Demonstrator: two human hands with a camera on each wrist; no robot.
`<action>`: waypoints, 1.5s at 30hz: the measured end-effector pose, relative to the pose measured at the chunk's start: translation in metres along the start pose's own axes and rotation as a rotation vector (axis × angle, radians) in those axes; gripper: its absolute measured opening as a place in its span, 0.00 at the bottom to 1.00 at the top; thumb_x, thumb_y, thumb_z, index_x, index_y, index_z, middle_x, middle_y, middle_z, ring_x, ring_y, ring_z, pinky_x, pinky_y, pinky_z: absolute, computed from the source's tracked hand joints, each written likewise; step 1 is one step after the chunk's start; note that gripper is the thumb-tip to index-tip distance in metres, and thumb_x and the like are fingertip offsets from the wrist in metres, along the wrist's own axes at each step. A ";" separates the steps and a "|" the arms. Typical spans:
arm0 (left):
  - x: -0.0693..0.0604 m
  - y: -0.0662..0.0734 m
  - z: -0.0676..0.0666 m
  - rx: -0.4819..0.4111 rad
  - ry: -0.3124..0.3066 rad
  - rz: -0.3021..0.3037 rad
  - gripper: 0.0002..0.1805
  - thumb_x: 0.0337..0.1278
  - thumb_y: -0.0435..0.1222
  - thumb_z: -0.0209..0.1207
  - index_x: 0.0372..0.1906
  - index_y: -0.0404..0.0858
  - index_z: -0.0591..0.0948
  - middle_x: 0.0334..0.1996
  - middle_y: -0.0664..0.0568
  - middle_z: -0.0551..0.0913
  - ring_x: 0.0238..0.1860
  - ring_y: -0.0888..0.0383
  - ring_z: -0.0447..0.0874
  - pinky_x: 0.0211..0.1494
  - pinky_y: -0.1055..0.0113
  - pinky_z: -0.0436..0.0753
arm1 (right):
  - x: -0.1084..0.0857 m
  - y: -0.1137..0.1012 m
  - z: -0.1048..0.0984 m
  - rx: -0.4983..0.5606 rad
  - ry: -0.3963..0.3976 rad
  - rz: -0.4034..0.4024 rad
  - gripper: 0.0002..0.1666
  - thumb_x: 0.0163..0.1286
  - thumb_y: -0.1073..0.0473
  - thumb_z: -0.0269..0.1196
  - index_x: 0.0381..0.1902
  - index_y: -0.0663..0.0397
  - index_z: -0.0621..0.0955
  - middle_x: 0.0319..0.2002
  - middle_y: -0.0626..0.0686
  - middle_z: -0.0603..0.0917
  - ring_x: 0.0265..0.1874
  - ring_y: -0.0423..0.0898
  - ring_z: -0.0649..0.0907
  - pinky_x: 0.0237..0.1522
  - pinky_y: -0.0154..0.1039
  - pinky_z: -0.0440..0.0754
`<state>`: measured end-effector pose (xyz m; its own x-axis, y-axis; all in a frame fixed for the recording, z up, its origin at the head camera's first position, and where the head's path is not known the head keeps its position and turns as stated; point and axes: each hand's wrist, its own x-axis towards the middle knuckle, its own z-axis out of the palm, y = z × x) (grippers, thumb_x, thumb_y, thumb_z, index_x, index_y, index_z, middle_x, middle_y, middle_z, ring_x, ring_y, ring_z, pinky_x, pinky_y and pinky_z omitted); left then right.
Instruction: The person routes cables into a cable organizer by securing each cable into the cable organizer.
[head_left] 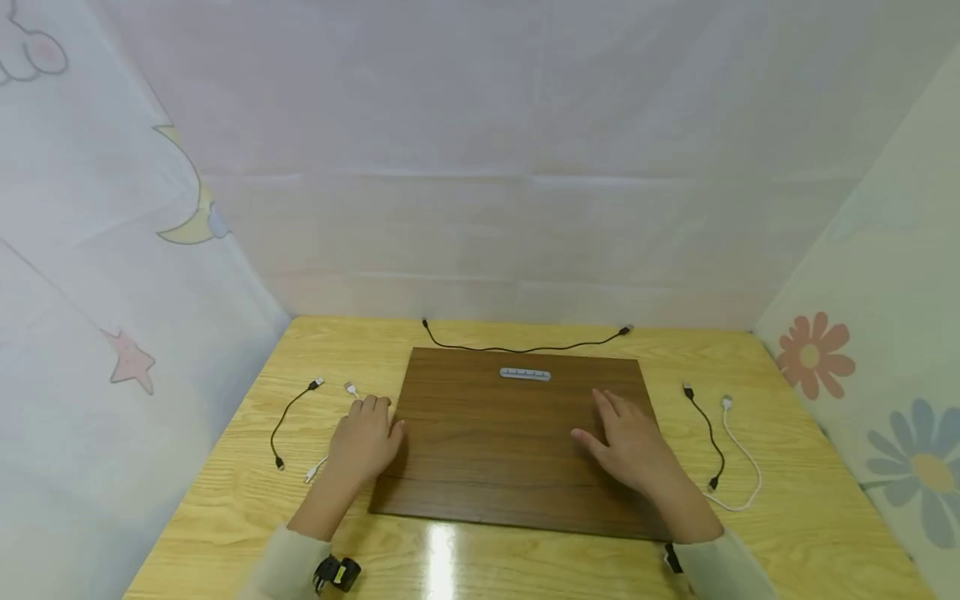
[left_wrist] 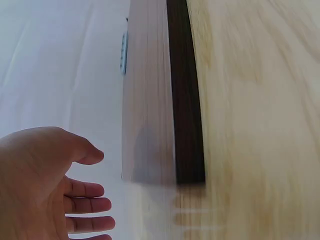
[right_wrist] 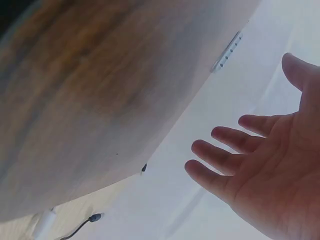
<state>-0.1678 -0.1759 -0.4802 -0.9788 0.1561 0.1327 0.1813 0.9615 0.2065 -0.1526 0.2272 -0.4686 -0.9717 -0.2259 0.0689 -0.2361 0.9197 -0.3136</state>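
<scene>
Board point(head_left: 480, 467) taken as landmark. Left hand point(head_left: 366, 442) at the board's left edge, right hand point(head_left: 626, 442) over its right part. Both grips unclosed: fingers extended, nothing held. Slotted strip point(head_left: 525, 375) sits on the board, near its far edge. Far black cable point(head_left: 517, 350) lies just beyond the board; left black cable point(head_left: 283, 411) and left white cable point(head_left: 351, 388) to its left; right black cable point(head_left: 710, 427) and right white cable point(head_left: 756, 483) to its right.

Step, as judged: a pause or ready stance, no cable taken up. Next move, as judged: taking a cable would call for a hand going beyond the board's edge and a fingertip pinch near a plug.

Hidden: middle of the left white cable, behind the left hand; the right white cable's near end, at the right forearm. Strip's slots too small to read. Contact between hands and board probably light, if any; cannot tell.
</scene>
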 end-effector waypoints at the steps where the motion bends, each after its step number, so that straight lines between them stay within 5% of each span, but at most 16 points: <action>1: -0.001 -0.004 -0.001 0.002 0.002 -0.007 0.25 0.70 0.44 0.59 0.57 0.25 0.76 0.51 0.34 0.80 0.53 0.38 0.78 0.48 0.45 0.83 | 0.000 -0.002 0.000 0.005 -0.002 -0.001 0.48 0.76 0.38 0.56 0.77 0.66 0.59 0.73 0.73 0.63 0.70 0.73 0.65 0.67 0.70 0.64; 15: -0.021 -0.044 -0.010 0.079 -0.021 -0.085 0.22 0.66 0.40 0.61 0.47 0.21 0.77 0.42 0.34 0.79 0.44 0.39 0.77 0.37 0.48 0.84 | 0.016 -0.034 -0.001 0.051 -0.089 -0.019 0.49 0.75 0.31 0.52 0.76 0.63 0.61 0.72 0.69 0.67 0.70 0.68 0.68 0.67 0.66 0.68; 30: -0.034 -0.053 -0.012 0.059 -0.070 -0.098 0.15 0.65 0.36 0.60 0.35 0.24 0.76 0.30 0.40 0.76 0.34 0.43 0.76 0.29 0.51 0.81 | 0.032 -0.070 0.009 0.065 -0.175 -0.025 0.42 0.76 0.40 0.58 0.76 0.61 0.63 0.72 0.64 0.68 0.70 0.64 0.70 0.68 0.63 0.68; 45: -0.033 -0.057 -0.008 0.023 -0.120 -0.132 0.09 0.70 0.26 0.49 0.36 0.20 0.75 0.29 0.38 0.75 0.30 0.45 0.76 0.31 0.52 0.81 | 0.042 -0.101 0.014 0.079 -0.221 -0.040 0.42 0.76 0.41 0.58 0.77 0.59 0.63 0.74 0.62 0.67 0.72 0.61 0.69 0.70 0.59 0.67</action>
<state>-0.1447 -0.2375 -0.4889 -0.9985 0.0532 -0.0111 0.0501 0.9801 0.1922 -0.1700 0.1208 -0.4471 -0.9342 -0.3349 -0.1234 -0.2651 0.8825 -0.3884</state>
